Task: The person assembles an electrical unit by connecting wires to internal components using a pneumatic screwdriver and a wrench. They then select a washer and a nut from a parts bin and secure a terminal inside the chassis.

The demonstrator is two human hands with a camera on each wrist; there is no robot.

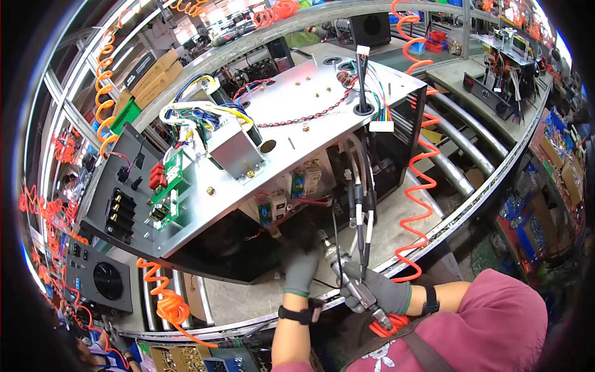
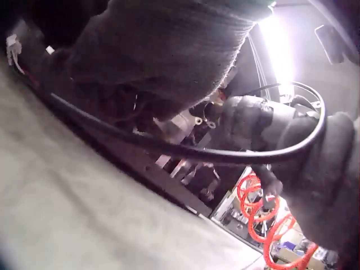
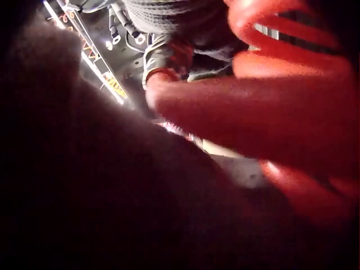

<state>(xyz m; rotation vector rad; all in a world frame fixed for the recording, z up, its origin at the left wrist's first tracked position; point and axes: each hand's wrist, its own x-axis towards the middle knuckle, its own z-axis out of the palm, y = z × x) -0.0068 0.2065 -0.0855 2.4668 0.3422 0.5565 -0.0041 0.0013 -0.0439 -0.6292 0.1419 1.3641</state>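
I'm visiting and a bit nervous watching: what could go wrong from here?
The tool in the right hand has its tip near the left hand; a slip might hurt it. A black cable loops close to the tool and could snag. Hanging leads nearby might get knocked.

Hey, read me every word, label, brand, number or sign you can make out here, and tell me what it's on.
No text is clear enough to quote.
Dark printed box, back left: pale marks, too small to read.
Maroon shirt: white print, no legible letters.
Tool in the right hand: no legible marking.
Wrist views: nothing readable, dark and blurred.
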